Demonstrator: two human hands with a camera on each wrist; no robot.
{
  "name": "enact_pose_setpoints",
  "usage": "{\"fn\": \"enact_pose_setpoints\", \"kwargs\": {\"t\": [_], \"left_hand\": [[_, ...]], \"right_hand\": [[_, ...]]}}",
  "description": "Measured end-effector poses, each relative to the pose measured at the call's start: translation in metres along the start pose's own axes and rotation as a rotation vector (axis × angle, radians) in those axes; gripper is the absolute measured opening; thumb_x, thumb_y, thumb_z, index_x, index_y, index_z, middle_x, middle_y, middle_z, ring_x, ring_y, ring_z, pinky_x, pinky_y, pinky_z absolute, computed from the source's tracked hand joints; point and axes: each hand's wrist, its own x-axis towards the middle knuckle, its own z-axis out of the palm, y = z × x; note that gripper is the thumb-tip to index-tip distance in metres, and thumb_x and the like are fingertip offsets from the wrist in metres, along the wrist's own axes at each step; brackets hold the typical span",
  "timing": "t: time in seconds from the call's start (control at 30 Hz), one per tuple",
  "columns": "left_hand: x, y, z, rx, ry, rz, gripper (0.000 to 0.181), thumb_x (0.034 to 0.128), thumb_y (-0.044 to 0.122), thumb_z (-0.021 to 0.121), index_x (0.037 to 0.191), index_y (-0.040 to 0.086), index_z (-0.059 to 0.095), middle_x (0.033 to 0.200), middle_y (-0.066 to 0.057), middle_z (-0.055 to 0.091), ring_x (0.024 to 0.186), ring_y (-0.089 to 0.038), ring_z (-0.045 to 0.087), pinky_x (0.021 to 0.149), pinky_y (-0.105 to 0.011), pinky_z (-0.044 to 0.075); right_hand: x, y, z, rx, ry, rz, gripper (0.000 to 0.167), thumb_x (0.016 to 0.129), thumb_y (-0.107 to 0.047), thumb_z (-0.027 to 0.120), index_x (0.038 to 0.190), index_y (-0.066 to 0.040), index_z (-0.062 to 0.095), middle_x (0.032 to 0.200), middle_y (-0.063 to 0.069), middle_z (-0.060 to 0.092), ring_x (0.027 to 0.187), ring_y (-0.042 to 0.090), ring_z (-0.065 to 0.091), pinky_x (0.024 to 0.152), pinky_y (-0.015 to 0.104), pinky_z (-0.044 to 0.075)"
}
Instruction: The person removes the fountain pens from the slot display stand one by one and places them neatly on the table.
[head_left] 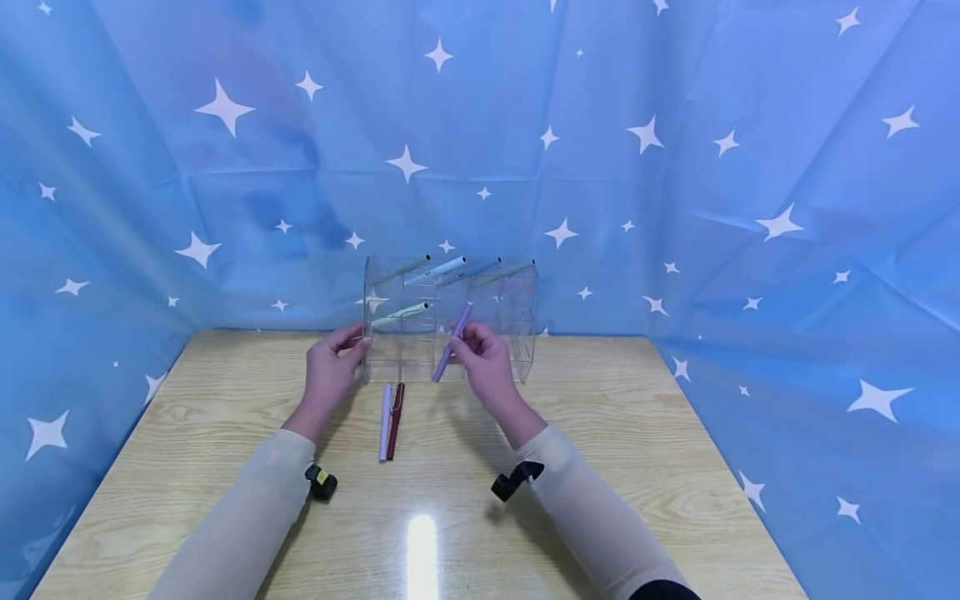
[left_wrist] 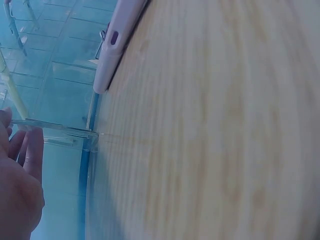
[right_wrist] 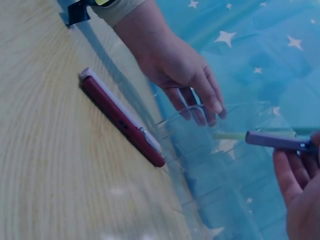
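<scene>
A clear acrylic pen organizer (head_left: pixel 367 287) stands at the back of the table. My left hand (head_left: pixel 328 375) pinches its left side wall, thumb on one face and fingers on the other, as the left wrist view also shows. In front of the organizer, my right hand (head_left: pixel 486 360) holds a purple pen (head_left: pixel 454 342) between thumb and fingers, tilted. A pale green pen (head_left: pixel 401 314) lies in a left-hand compartment. Along the top row sit a light blue pen (head_left: pixel 448 267), a darker blue pen (head_left: pixel 480 271) and two greenish pens (head_left: pixel 408 267).
On the wooden table (head_left: pixel 225 467), a lavender pen (head_left: pixel 386 421) and a dark red pen (head_left: pixel 396 421) lie side by side in front of the organizer. A blue cloth with white stars (head_left: pixel 480 125) hangs behind and around the table.
</scene>
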Motion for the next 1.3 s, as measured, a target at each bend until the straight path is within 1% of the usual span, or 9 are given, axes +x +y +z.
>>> {"fn": "enact_pose_setpoints", "kwargs": {"t": [0.07,0.13,0.23,0.4,0.53,0.7,0.9,1.13,1.3], "left_hand": [[0.000,0.000,0.000,0.001,-0.002,-0.001,0.043,0.1039,0.006,0.078,0.147,0.008,0.070,0.132,-0.019,0.077,0.103,-0.010,0.071,0.077,-0.017,0.064],[0.001,-0.001,0.000,0.001,-0.004,-0.001,0.044,0.1041,0.006,0.078,0.147,0.008,0.070,0.132,-0.019,0.077,0.103,-0.011,0.071,0.077,-0.017,0.064],[0.001,-0.001,0.000,0.004,0.000,0.007,0.043,0.1039,0.006,0.078,0.147,0.007,0.070,0.132,-0.019,0.077,0.104,-0.011,0.071,0.077,-0.016,0.064],[0.002,-0.002,0.000,0.012,0.020,0.025,0.042,0.1029,0.005,0.079,0.144,0.005,0.072,0.129,-0.019,0.078,0.104,-0.007,0.071,0.078,-0.013,0.061],[0.002,-0.002,0.001,-0.002,0.016,0.021,0.042,0.1023,0.003,0.079,0.144,0.005,0.072,0.130,-0.020,0.078,0.103,-0.007,0.071,0.080,-0.014,0.062],[0.002,-0.001,0.001,-0.018,0.006,0.009,0.044,0.1021,0.001,0.078,0.145,0.006,0.071,0.131,-0.019,0.077,0.102,-0.010,0.071,0.079,-0.017,0.064],[0.002,-0.002,0.000,-0.008,0.013,0.019,0.043,0.1021,0.001,0.079,0.144,0.005,0.071,0.130,-0.021,0.077,0.103,-0.009,0.071,0.078,-0.015,0.063],[0.002,-0.003,0.000,-0.012,0.002,0.011,0.043,0.1025,0.002,0.078,0.145,0.006,0.071,0.131,-0.019,0.077,0.105,-0.012,0.071,0.078,-0.017,0.064],[0.002,-0.005,0.000,-0.005,0.004,0.025,0.042,0.1028,0.003,0.079,0.144,0.006,0.072,0.131,-0.019,0.077,0.104,-0.011,0.071,0.079,-0.016,0.063]], "right_hand": [[-0.003,-0.001,0.000,-0.010,-0.016,0.029,0.022,0.104,0.008,0.069,0.125,0.013,0.069,0.101,0.007,0.073,0.088,0.016,0.072,0.083,0.035,0.070],[-0.005,-0.001,0.000,-0.014,-0.032,0.049,0.024,0.104,0.008,0.070,0.127,0.012,0.070,0.102,0.008,0.074,0.089,0.017,0.072,0.084,0.036,0.070],[-0.008,0.001,-0.002,-0.033,-0.064,0.055,0.026,0.103,0.006,0.072,0.128,0.008,0.072,0.101,0.010,0.074,0.089,0.018,0.072,0.085,0.038,0.070],[-0.013,0.006,-0.002,-0.052,-0.107,0.077,0.026,0.103,0.003,0.074,0.128,0.007,0.071,0.104,0.010,0.075,0.091,0.018,0.072,0.086,0.039,0.070],[-0.017,0.008,-0.001,-0.064,-0.134,0.101,0.027,0.103,0.003,0.075,0.130,0.006,0.071,0.104,0.010,0.074,0.091,0.018,0.073,0.085,0.040,0.070],[-0.023,0.012,0.002,-0.068,-0.149,0.140,0.028,0.103,0.001,0.075,0.130,0.008,0.071,0.106,0.009,0.075,0.091,0.017,0.073,0.086,0.043,0.070],[-0.032,0.020,0.006,-0.077,-0.156,0.211,0.028,0.104,0.001,0.075,0.129,0.010,0.071,0.106,0.008,0.073,0.091,0.017,0.074,0.088,0.047,0.070],[-0.041,0.027,0.011,-0.086,-0.157,0.283,0.028,0.103,-0.001,0.076,0.128,0.009,0.071,0.106,0.008,0.073,0.090,0.016,0.072,0.086,0.042,0.070],[-0.044,0.030,0.012,-0.077,-0.178,0.312,0.030,0.102,-0.001,0.077,0.130,0.010,0.070,0.105,0.008,0.072,0.088,0.017,0.071,0.086,0.043,0.070]]}}
